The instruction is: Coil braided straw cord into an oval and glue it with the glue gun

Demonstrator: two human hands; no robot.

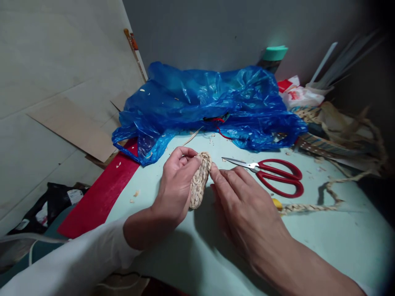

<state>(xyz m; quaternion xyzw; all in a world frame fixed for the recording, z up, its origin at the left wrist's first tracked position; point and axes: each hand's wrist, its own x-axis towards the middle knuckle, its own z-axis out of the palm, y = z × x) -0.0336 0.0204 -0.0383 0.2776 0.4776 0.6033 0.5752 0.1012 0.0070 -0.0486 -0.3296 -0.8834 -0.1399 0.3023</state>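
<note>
A small oval coil of braided straw (199,181) stands on edge on the pale green table (324,238). My left hand (174,189) wraps around its left side, thumb and fingers curled over the top rim. My right hand (243,201) presses against its right side with fingers extended, fingertips touching the coil near the top. A loose braided straw cord (311,206) runs along the table from behind my right hand toward the right. Red-handled scissors (271,172) lie shut just beyond my right hand.
A crumpled blue plastic bag (210,102) fills the back of the table. Straw strips and woven pieces (336,127) pile at the back right, beside a white and red packet (298,94). A red board (101,197) lines the left table edge. Cardboard (74,127) lies on the floor.
</note>
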